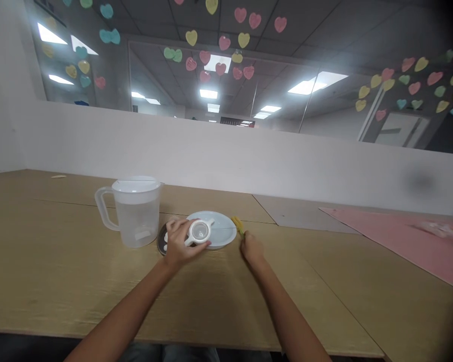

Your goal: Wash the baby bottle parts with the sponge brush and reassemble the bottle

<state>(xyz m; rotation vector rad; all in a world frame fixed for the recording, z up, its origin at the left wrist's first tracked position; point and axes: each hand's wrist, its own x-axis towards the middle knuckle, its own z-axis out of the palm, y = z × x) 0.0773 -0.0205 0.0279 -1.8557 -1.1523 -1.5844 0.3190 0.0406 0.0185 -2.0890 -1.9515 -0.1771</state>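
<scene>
My left hand (179,243) is closed around a small white cup-like piece with a handle (199,232), tilted so its opening faces me, just above the near edge of a white plate (221,230). A dark round object (161,238) lies partly hidden under that hand. My right hand (251,248) is closed on a thin yellow-green stick-like thing (237,225) that points up toward the plate's right rim. A clear plastic pitcher with a white lid (135,210) stands left of the plate, handle to the left.
The wooden table (79,281) runs to a white partition wall (226,151) behind. A pink sheet (403,239) lies at the right with a pale object on it. A grey mat (298,213) sits beside it. Paper hearts cover the glass above.
</scene>
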